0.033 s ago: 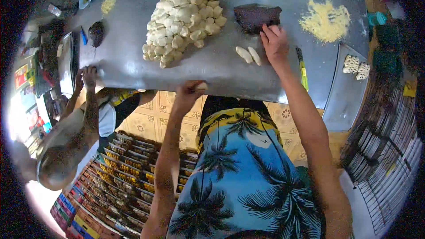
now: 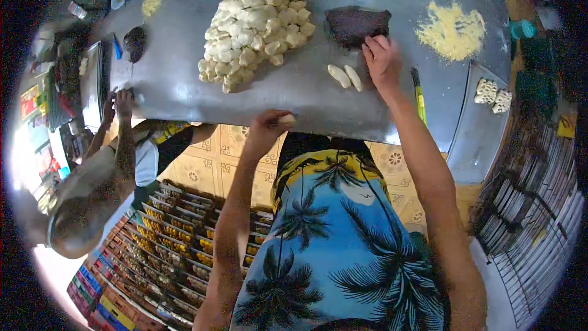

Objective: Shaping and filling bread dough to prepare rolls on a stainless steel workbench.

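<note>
My left hand (image 2: 264, 133) is at the table's near edge, its fingers closed around a small pale piece of dough (image 2: 286, 121). Out in front, my right hand (image 2: 383, 64) has its fingers bent and pressed together at the near right corner of a dark brown mass of filling (image 2: 356, 24). Whatever sits between those fingertips is hidden. Two finger-shaped dough rolls (image 2: 345, 77) lie side by side, just left of my right hand. Farther left rises a big heap of pale dough balls (image 2: 254, 27).
Right of my arm lie a knife (image 2: 419, 95), a patch of yellowish crumbs (image 2: 451, 30) and a metal tray (image 2: 468, 129) with two slashed dough pieces (image 2: 493, 95). A co-worker's hands (image 2: 123, 103) work at the table's left end, near a second dark lump (image 2: 134, 45). Loaded racks (image 2: 177, 227) stand behind.
My left hand has shifted slightly to the right with the dough piece. My right hand stays at the dark filling.
</note>
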{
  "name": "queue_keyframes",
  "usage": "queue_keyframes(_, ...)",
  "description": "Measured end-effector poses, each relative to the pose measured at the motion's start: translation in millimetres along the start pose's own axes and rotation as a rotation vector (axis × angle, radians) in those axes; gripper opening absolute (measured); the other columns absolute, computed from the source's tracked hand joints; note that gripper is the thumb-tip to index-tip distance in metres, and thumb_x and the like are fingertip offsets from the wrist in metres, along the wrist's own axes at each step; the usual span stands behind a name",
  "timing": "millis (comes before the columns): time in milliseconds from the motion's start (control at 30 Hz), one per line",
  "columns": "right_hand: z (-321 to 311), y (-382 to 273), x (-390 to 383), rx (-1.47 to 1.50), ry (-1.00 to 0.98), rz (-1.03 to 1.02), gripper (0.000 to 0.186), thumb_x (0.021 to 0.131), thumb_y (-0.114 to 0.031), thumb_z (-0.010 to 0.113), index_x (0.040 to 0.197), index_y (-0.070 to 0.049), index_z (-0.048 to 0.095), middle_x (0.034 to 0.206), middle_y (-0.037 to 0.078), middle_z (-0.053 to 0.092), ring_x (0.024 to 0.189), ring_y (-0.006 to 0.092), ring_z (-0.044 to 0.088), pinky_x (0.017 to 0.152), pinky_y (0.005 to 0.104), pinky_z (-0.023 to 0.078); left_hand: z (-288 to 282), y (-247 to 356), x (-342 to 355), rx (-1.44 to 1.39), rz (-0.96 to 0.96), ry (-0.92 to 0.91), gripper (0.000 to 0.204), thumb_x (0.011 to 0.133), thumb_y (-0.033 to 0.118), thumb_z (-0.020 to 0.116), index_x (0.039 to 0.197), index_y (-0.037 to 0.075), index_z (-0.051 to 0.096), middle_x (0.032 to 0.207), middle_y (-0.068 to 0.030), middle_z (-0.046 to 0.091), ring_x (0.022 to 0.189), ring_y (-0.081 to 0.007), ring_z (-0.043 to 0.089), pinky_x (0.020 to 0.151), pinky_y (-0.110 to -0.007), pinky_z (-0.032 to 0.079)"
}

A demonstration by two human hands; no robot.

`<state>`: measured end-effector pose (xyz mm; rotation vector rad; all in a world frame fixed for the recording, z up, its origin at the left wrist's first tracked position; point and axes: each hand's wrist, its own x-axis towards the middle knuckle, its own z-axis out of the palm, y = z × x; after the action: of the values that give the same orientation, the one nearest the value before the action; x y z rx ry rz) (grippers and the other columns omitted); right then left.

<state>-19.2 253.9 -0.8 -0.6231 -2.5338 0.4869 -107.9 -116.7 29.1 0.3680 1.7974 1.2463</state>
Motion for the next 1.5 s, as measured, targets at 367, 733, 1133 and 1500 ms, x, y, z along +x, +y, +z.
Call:
queue_keyframes(367,-63.0,1.1,-42.0,0.607,-0.715,0.55,0.026,0.099,-0.022,0.072,0.119,-0.006,0.075,0.091,0.001,0.071,0.078,0.009,0.061,0.069,0.0269,0.051,135.9,36.5,42.8,-0.007,0.115,0.007,0.034,0.093,0.026,0.078,0.111,-0.003,0.072,0.099,-0.0129,0.077,0.094,-0.0212,0.072,0.086,-0.035,0.056)
queue_keyframes(733,-45.0,-64.8,-178.2,0.176,-0.146,-0.056,0.05,0.081,0.001,0.067,0.131,-0.008,0.066,0.135,0.015,0.063,0.112,0.0418,0.057,0.097,0.0502,0.047,163.7,20.7,50.5,0.32,0.033,0.183,0.039,0.096,0.034,0.072,0.119,0.002,0.073,0.101,-0.0185,0.076,0.091,-0.0292,0.073,0.082,-0.043,0.056)
queue_keyframes(1133,-40.1,-44.8,-129.7,0.424,-0.193,-0.003,0.025,0.089,0.001,0.066,0.113,-0.001,0.07,0.103,0.017,0.06,0.099,0.036,0.06,0.082,0.0396,0.05,156.5,0.9,47.8,0.265,0.496,0.164,0.034,0.092,0.017,0.066,0.125,0.017,0.071,0.126,-0.0183,0.062,0.108,-0.0436,0.063,0.091,-0.051,0.052)
queue_keyframes(1500,-39.9,-43.1,-141.3,0.35,-0.271,-0.003,0.037,0.09,-0.015,0.07,0.126,-0.006,0.069,0.104,0.019,0.065,0.098,0.0435,0.06,0.083,0.0481,0.049,158.4,-33.8,52.9,0.967,0.619,0.325,0.049,0.097,0.035,0.063,0.145,0.023,0.059,0.148,-0.0036,0.059,0.145,-0.0424,0.043,0.119,-0.07,0.022)
